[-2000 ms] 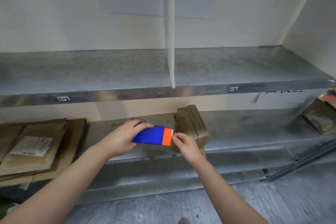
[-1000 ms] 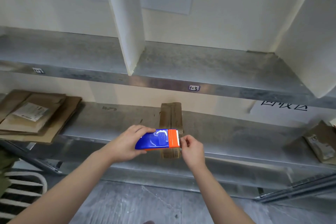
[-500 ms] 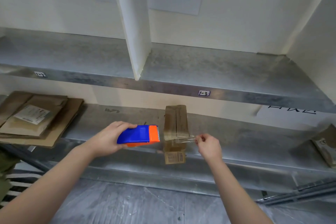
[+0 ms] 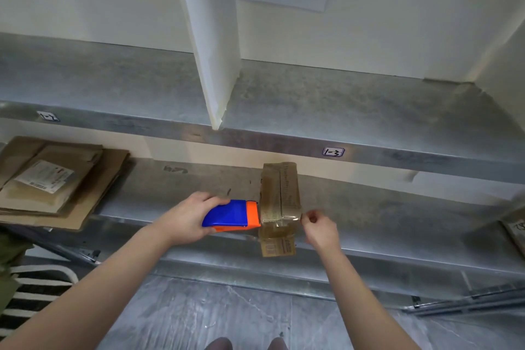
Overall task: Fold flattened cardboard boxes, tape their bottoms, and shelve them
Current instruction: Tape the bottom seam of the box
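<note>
A small brown cardboard box [image 4: 279,193] lies at the front edge of the lower metal shelf [image 4: 397,224], a flap with a label hanging over the edge. My left hand [image 4: 184,220] grips a blue and orange tape dispenser [image 4: 231,214] whose orange end touches the box's left side. Clear tape [image 4: 281,219] stretches across the box's near end. My right hand [image 4: 319,229] pinches the tape's free end just right of the box.
A stack of flattened cardboard boxes [image 4: 54,182] lies at the left of the lower shelf. More cardboard [image 4: 515,231] shows at the right edge. The upper shelf [image 4: 284,99] has a white divider [image 4: 210,37]. Grey floor lies below.
The tape has been drawn out across the box: my right hand moved right past the box with the tape end, and the dispenser came down against the box's left side.
</note>
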The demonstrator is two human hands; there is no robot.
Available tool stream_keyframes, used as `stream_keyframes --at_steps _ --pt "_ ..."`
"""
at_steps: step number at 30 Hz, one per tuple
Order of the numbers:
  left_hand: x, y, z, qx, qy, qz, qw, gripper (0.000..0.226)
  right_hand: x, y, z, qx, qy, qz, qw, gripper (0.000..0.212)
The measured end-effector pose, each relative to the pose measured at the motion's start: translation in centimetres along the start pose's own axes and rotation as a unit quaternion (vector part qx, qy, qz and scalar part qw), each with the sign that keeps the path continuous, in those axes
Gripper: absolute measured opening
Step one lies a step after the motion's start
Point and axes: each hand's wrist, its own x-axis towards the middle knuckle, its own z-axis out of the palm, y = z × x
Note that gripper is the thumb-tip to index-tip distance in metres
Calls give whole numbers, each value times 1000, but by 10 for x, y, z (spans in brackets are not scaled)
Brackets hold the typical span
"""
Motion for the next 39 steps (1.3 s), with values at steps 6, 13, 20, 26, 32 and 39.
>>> stream_keyframes --at_steps 6,13,20,26,32,39 --pt "8 5 -7 30 13 28 999 68 -15 1 -2 -68 85 -66 992 21" --pt "2 8 -5 22 22 28 999 68 -37 0 6 64 38 -112 991 42" --pt "-2 6 1 11 32 24 999 68 -22 -15 5 -10 -1 -176 984 48" --pt "-19 -11 -6 -38 4 -9 999 75 -16 -15 4 42 -14 -127 991 43" --pt "-34 -32 -26 -7 -13 -17 1000 76 -12 -18 8 64 -18 -112 991 43" --pt "5 1 -7 83 -63 -8 995 69 -13 -18 9 63 -11 -113 992 44"
